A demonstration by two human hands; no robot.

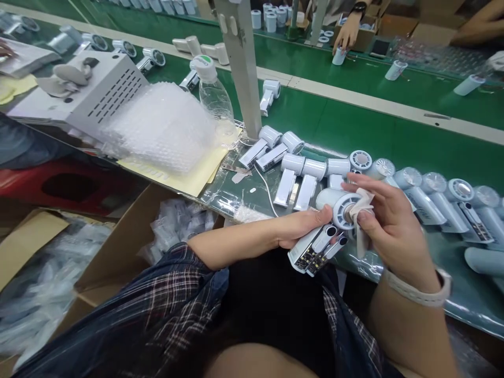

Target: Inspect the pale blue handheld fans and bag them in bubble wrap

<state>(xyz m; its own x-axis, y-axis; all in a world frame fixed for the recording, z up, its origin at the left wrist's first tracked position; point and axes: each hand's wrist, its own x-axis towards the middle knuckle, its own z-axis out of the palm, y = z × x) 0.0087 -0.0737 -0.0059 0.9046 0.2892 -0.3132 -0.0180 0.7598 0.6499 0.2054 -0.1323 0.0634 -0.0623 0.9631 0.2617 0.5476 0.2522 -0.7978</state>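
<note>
My left hand (301,226) is closed around a pale blue, hair-dryer-shaped handheld fan (333,200). Its round vented end faces right, and circuit boards (311,257) show in the open handle below. A second such handle seems to lie right against it; I cannot tell whether it is a separate fan. In my right hand (394,226) a white cloth (364,210) is pinched between thumb and fingers, pressed at the fan's vented end. Similar fans (433,184) lie in a row on the bench just beyond my hands, some with open handles.
A metal post (242,68) rises beside a clear bottle (214,94) and bubble wrap (165,126). Left of these is a vented metal box (98,89). Cardboard cartons (114,247) with plastic bags stand below. Across the green belt (354,100), a co-worker's hand (348,34) touches a cylinder.
</note>
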